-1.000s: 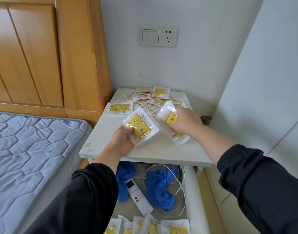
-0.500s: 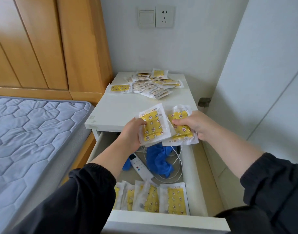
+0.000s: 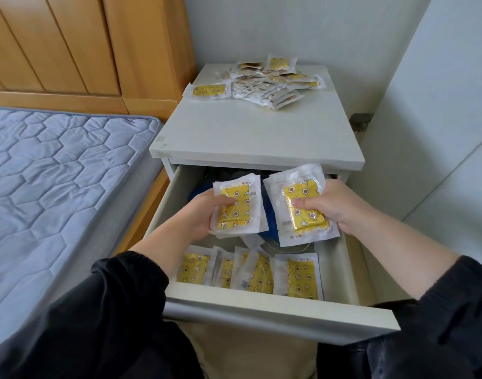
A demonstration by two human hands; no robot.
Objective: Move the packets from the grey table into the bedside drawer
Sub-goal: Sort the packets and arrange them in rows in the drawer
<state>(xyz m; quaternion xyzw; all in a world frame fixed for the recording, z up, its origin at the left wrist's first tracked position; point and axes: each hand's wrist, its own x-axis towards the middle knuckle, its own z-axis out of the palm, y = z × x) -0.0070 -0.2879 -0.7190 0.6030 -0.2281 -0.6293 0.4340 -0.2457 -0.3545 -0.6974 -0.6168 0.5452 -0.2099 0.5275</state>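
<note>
Head view: the left hand [image 3: 196,214] grips a clear plastic packet with a yellow star-and-moon pad [image 3: 237,206]. The right hand [image 3: 335,203] grips a second such packet [image 3: 305,212]. Both are over the open white bedside drawer [image 3: 261,305]. A pile of packets [image 3: 267,83] lies on the grey table [image 3: 256,132]. Their small print is unreadable.

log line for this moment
left hand grips left packet | right hand grips right packet | over open drawer | packet pile on grey table
</note>
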